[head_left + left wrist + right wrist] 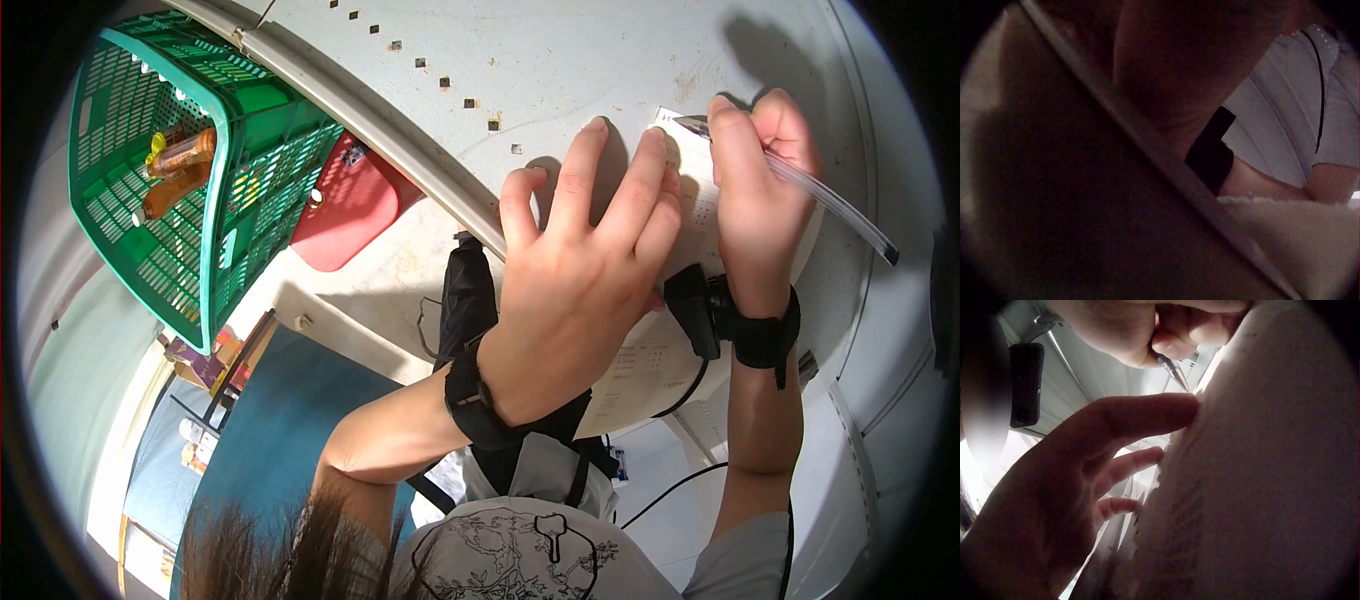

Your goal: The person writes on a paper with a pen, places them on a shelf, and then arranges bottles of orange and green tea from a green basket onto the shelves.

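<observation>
In the head view the right hand [762, 190] pinches a clear-barrelled pen [830, 200], its tip over the top of a printed paper sheet [697, 190]. The left hand [585, 260] lies with spread fingers over the sheet's left edge and the pale surface. The right wrist view shows the pen's metal tip [1175, 374] close to the paper [1260, 462], held by the right hand [1147, 331]; below it the left hand [1066, 469] touches the sheet with a fingertip. The left wrist view is dark; part of the left hand [1179, 62] fills its top.
Left of the pale table [600, 50] stands a green basket [222, 200] holding bottles, with a red stool-like piece [350, 215] beside it. A black folded item [467, 290] lies near the left forearm. A black cable [680, 487] runs by the right arm.
</observation>
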Demonstrator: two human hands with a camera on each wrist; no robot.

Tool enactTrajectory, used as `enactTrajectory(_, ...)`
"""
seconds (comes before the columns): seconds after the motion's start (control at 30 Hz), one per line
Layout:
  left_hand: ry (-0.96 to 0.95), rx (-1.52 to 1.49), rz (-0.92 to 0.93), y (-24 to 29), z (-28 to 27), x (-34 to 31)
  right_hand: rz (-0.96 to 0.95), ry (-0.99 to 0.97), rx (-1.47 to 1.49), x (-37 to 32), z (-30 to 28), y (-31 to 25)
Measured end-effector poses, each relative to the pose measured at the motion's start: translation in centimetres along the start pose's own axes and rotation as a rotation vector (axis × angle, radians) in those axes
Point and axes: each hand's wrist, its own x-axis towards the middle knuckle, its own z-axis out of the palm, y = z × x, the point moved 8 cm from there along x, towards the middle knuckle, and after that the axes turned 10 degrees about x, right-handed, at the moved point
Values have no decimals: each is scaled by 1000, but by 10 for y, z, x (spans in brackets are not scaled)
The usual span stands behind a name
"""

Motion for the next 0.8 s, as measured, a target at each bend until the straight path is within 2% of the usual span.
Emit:
enactTrajectory(0.3,8,-10,-2,1,1,-1,63,-58,120,-2,6,3)
enactTrajectory(0.8,9,20,5,1,1,-1,1,-113,120,0,12,1)
